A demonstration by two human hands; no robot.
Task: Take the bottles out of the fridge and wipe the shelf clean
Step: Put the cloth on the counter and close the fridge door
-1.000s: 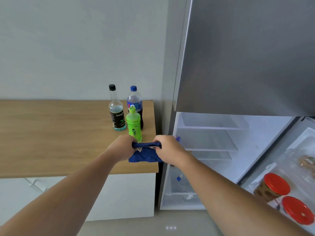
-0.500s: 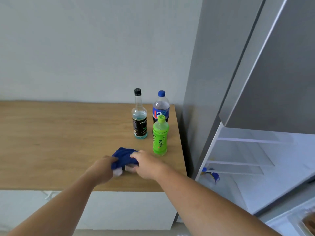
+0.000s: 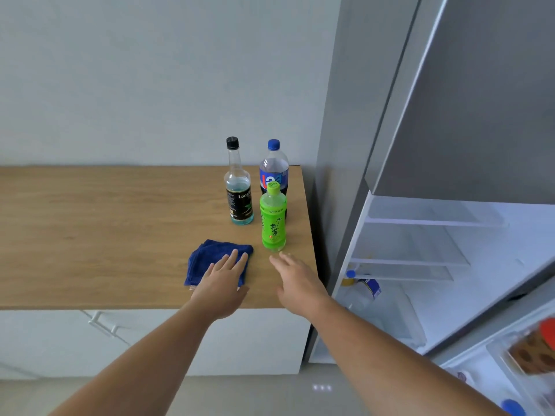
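Three bottles stand upright on the wooden counter point(image 3: 105, 235) near its right end: a clear bottle with a black cap point(image 3: 238, 187), a blue-capped cola bottle point(image 3: 274, 166) and a green tea bottle point(image 3: 272, 219) in front. A folded blue cloth point(image 3: 210, 259) lies flat on the counter. My left hand point(image 3: 223, 283) rests flat on the cloth with fingers spread. My right hand point(image 3: 295, 280) hovers open just in front of the green bottle, holding nothing. The open fridge point(image 3: 420, 265) on the right shows white shelves point(image 3: 432, 222).
A blue-capped bottle point(image 3: 365, 285) lies low inside the fridge. The fridge door point(image 3: 525, 355) at lower right holds a red-lidded container. White cabinets with a handle point(image 3: 102, 322) sit under the counter. A grey upper fridge door hangs above.
Both hands carried the blue cloth from the fridge side to the counter and set it down. My right hand let go and moved right; my left hand now lies flat on the cloth.
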